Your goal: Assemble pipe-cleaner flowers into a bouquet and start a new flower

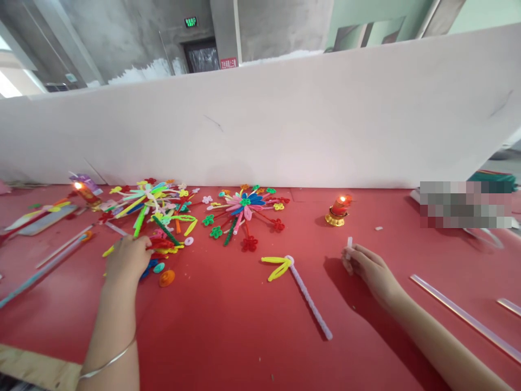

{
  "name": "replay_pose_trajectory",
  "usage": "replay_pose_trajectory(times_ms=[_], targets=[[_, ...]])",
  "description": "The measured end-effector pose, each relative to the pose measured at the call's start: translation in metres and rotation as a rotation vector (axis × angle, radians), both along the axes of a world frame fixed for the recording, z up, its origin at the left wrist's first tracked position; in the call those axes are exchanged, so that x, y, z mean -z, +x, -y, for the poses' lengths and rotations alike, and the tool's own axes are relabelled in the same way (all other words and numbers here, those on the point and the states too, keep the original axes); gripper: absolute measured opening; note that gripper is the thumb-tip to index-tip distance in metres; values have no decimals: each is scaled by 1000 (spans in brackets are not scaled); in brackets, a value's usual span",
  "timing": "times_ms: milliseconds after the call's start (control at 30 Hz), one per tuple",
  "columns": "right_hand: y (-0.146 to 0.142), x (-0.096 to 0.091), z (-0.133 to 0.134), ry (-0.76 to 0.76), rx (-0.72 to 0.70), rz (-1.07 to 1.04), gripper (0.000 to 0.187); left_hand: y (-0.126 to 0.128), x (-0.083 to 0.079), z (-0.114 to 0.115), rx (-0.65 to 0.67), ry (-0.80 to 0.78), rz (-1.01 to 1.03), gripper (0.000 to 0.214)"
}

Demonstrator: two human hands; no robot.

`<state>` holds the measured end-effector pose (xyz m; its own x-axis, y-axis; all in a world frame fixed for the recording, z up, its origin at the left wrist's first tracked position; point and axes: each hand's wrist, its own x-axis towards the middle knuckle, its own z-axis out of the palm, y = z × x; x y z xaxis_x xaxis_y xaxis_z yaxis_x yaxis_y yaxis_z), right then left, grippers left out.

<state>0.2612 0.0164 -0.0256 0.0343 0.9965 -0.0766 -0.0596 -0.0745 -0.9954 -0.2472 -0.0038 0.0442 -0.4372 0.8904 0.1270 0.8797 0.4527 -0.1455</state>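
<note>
My left hand (pixel 128 258) reaches down into a loose pile of coloured pipe-cleaner pieces (pixel 165 245); its fingers are curled, and what they hold, if anything, is hidden. Between the fingertips of my right hand (pixel 366 266) is a short, whitish translucent glue stick (pixel 349 244), pointing up. Between my hands, a twisted lilac pipe-cleaner stem (pixel 311 301) lies flat, with two yellow pipe-cleaner loops (pixel 279 266) at its top end. Orange and turquoise coils (pixel 166 278) lie just right of my left hand.
Two pipe-cleaner flower bursts (pixel 246 203) (pixel 148 198) stand at the back of the red table (pixel 228 336). Lit candles burn at right (pixel 340 209) and left (pixel 86 195). Long glue sticks (pixel 459 312) lie at right. A white board (pixel 260 125) stands behind the table.
</note>
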Motion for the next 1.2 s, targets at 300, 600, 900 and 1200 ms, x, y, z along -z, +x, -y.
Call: replay_pose_trajectory(times_ms=[300, 600, 900, 1200], targets=[[9, 1, -13, 62, 155, 94, 50, 85, -7, -13, 260, 376, 602, 21], [43, -19, -34, 212, 358, 181, 40, 200, 40, -1, 431, -254, 1556, 37], [46, -28, -86, 227, 367, -69, 27, 184, 45, -12, 219, -258, 1823, 42], [40, -9, -93, 234, 411, -31, 30, 185, 44, -11, 241, -292, 1823, 37]])
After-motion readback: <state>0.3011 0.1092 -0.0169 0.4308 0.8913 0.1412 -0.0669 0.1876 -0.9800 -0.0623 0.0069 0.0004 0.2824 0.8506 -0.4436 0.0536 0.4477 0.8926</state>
